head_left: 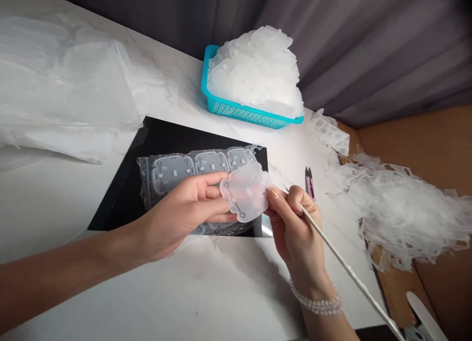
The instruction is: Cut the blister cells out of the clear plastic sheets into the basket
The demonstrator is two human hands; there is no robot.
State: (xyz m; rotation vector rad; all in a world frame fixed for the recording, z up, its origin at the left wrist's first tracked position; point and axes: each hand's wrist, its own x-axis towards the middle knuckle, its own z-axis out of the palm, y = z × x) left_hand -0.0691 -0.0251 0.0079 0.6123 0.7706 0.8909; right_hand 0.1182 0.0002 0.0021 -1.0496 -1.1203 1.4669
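Observation:
A frosted, translucent flat plastic or silicone piece [246, 193] with rounded edges and small raised marks is held up between my hands. My left hand [191, 203] grips its left edge, with several fingers behind it. My right hand [297, 220] pinches the right edge under the thumb. That same hand holds a thin pointed tool with a long white stem or cord [342, 262] running to the lower right; its grip is mostly hidden. Below lies a clear molded sheet [175, 172] with several similar outlined shapes, partly covered by my left hand, on a black mat [162, 134].
A turquoise basket [243, 112] heaped with frosted pieces [254, 70] stands at the back. Stacked translucent sheets [66, 85] lie at left. Purple snips [309, 183] rest right of the mat. Trimmed scraps [409, 208] pile over a cardboard box [416, 134]. A grey curtain [368, 46] hangs behind.

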